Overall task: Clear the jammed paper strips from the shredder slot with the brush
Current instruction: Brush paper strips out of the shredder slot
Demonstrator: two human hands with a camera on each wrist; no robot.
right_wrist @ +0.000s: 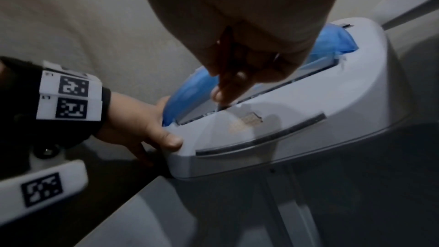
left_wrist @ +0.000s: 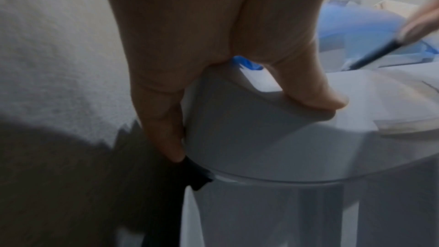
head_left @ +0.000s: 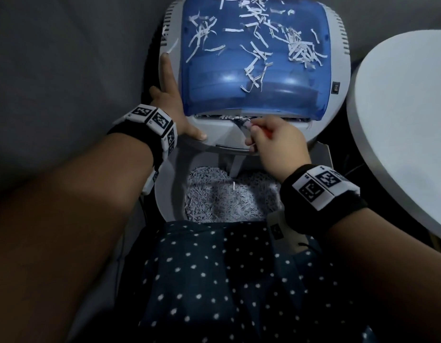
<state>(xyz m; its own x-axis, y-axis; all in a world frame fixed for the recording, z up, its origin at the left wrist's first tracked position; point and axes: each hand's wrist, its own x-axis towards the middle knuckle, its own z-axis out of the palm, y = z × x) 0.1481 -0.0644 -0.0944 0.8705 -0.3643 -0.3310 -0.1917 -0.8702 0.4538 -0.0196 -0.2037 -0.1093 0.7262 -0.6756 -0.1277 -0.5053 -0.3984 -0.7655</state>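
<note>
A grey-white shredder (head_left: 340,70) with a blue see-through cover (head_left: 239,92) stands in front of me, and loose paper strips (head_left: 298,48) lie scattered on the cover. White jammed strips (head_left: 226,117) bunch in the slot (head_left: 283,118) under the cover's near edge. My right hand (head_left: 276,142) pinches a small brush (head_left: 243,125) by its red handle, with the dark bristles at the slot's middle. The brush (left_wrist: 372,53) also shows in the left wrist view. My left hand (head_left: 172,105) rests on the shredder's left front corner, thumb (left_wrist: 318,97) on top and straight fingers along the side.
Under the shredder head an open bin (head_left: 226,199) is full of shredded paper. A white round table (head_left: 400,120) stands close on the right. A pale wall runs along the left. My dotted dark clothing (head_left: 214,280) fills the bottom of the head view.
</note>
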